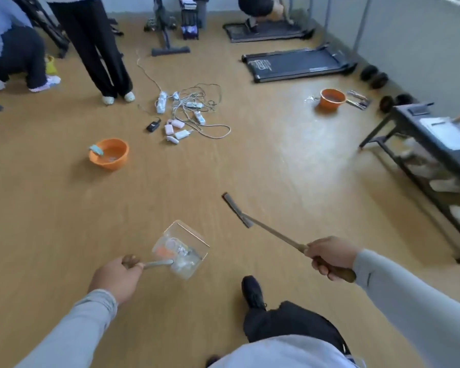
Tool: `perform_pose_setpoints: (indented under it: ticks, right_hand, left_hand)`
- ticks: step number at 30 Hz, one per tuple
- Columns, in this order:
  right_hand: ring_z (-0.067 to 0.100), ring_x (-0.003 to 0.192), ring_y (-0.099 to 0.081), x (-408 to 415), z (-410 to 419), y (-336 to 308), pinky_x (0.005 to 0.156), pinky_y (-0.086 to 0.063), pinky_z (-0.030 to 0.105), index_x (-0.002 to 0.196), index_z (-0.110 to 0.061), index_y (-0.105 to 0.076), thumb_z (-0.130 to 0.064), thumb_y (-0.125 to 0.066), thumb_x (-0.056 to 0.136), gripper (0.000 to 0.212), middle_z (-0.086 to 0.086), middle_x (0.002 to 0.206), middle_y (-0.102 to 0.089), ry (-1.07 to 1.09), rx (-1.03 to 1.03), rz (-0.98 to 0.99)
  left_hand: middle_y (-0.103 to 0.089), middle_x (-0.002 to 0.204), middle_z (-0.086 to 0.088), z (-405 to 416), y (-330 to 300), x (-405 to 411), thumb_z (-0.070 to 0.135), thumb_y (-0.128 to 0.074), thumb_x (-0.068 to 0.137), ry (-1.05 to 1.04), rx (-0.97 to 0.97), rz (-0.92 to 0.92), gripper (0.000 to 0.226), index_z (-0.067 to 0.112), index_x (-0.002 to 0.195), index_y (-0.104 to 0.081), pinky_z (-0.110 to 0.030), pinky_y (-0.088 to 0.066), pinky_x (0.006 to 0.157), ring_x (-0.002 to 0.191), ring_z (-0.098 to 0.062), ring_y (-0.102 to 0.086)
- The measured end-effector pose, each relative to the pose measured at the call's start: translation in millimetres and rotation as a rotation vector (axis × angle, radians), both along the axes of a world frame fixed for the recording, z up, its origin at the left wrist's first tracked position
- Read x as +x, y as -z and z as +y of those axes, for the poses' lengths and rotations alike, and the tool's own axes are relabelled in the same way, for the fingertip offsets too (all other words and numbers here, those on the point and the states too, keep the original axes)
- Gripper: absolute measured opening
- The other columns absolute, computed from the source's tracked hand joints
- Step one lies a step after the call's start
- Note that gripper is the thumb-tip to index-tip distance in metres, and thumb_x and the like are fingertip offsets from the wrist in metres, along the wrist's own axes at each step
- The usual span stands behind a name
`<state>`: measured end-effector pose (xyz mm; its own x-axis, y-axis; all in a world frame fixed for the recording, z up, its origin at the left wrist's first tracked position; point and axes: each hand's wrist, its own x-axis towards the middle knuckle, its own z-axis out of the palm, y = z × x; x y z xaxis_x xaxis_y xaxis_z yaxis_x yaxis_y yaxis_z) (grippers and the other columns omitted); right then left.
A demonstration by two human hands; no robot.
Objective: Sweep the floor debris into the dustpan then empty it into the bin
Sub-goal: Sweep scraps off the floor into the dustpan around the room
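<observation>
The floor (250, 160) shows no bin that I can pick out. The dustpan (182, 248), clear and loaded with debris, hangs ahead of the left hand (117, 277), whose fingers curl round its handle. The brush (252, 221) runs forward-left from the right hand (329, 257), which grips its wooden handle, head well apart from the pan.

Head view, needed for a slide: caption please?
Left hand holds a clear dustpan with debris, right hand a small broom, above wooden floor.
</observation>
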<state>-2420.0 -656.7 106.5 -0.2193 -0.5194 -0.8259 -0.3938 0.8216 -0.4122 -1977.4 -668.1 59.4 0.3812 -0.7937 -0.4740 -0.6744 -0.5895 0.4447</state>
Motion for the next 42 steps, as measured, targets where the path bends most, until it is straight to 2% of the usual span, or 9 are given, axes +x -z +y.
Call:
perform_pose_setpoints:
  ticks: [3,8,13,15,22,26,31,37,42]
  right_hand:
    - [0.015,0.045,-0.045,-36.2,46.2,1.0,0.042,-0.039,0.023,0.115,-0.002,-0.066,-0.017,-0.056,0.097,0.025,0.010,0.067,-0.059,0.154,0.008,0.012]
    - [0.016,0.047,-0.043,-95.8,105.5,1.8,0.043,-0.036,0.024,0.112,0.006,-0.065,-0.018,-0.056,0.098,0.029,0.010,0.065,-0.056,0.404,0.018,0.014]
    - [0.016,0.046,-0.043,-162.9,153.9,10.8,0.043,-0.035,0.023,0.102,0.001,-0.065,-0.017,-0.056,0.098,0.020,0.009,0.062,-0.055,0.625,0.030,-0.004]
    - [0.015,0.045,-0.044,-195.7,169.4,16.7,0.042,-0.036,0.021,0.100,-0.002,-0.064,-0.016,-0.056,0.098,0.016,0.009,0.063,-0.056,0.715,0.035,-0.035]
    - [0.012,0.040,-0.048,-321.6,206.9,36.4,0.039,-0.041,0.019,0.088,-0.006,-0.058,-0.017,-0.057,0.098,0.015,0.007,0.057,-0.058,0.954,0.083,-0.135]
    - [0.012,0.038,-0.049,-384.4,216.4,45.1,0.039,-0.043,0.018,0.088,-0.005,-0.059,-0.017,-0.057,0.098,0.015,0.007,0.055,-0.057,1.006,0.099,-0.126]
    - [0.012,0.033,-0.048,-451.5,215.3,60.0,0.037,-0.043,0.018,0.084,-0.007,-0.056,-0.016,-0.056,0.097,0.016,0.006,0.052,-0.055,1.077,0.131,-0.111]
    - [0.011,0.030,-0.046,-508.1,186.5,80.6,0.033,-0.042,0.018,0.093,-0.007,-0.052,-0.011,-0.051,0.095,0.005,0.009,0.063,-0.053,1.186,0.110,-0.092]
    - [0.010,0.026,-0.045,-538.0,151.8,88.6,0.032,-0.041,0.017,0.096,-0.007,-0.049,-0.010,-0.049,0.096,0.003,0.011,0.067,-0.053,1.246,0.112,-0.063]
  left_hand:
    - [-0.071,0.089,-0.007,-10.8,0.8,-34.5,0.028,-0.067,0.092,0.086,-0.007,0.005,0.010,0.021,0.086,-0.071,-0.034,-0.044,0.070,0.082,-0.033,-0.063]
    - [-0.076,0.087,-0.006,-29.8,7.3,-104.1,0.031,-0.070,0.088,0.190,-0.015,0.057,0.016,0.016,0.090,-0.073,-0.038,-0.052,0.077,0.084,-0.033,-0.067]
    - [-0.076,0.095,-0.006,-47.0,12.7,-190.2,0.038,-0.074,0.085,0.332,0.031,0.049,0.025,0.017,0.098,-0.071,-0.038,-0.053,0.080,0.090,-0.032,-0.068]
    - [-0.076,0.095,-0.005,-50.9,12.6,-231.6,0.036,-0.074,0.085,0.385,0.032,0.037,0.022,0.019,0.099,-0.072,-0.037,-0.053,0.080,0.090,-0.032,-0.068]
    - [-0.077,0.093,-0.006,-55.0,7.9,-378.9,0.027,-0.072,0.088,0.403,0.009,0.067,0.017,0.014,0.099,-0.073,-0.036,-0.049,0.079,0.089,-0.032,-0.067]
    - [-0.077,0.084,-0.008,-57.2,-2.8,-449.9,0.023,-0.071,0.090,0.434,-0.002,0.067,0.010,0.013,0.088,-0.072,-0.036,-0.045,0.074,0.083,-0.031,-0.065]
    - [-0.076,0.092,-0.008,-70.9,-6.2,-523.3,0.024,-0.071,0.090,0.436,-0.007,0.079,0.014,0.012,0.095,-0.074,-0.035,-0.045,0.076,0.088,-0.031,-0.065]
    - [-0.076,0.096,-0.004,-115.8,7.3,-581.8,0.033,-0.071,0.088,0.525,0.006,0.067,0.019,0.016,0.097,-0.075,-0.036,-0.052,0.082,0.091,-0.032,-0.068]
    - [-0.074,0.097,-0.003,-160.3,28.0,-623.0,0.032,-0.071,0.088,0.562,0.020,0.103,0.017,0.017,0.096,-0.075,-0.036,-0.054,0.083,0.090,-0.031,-0.067]
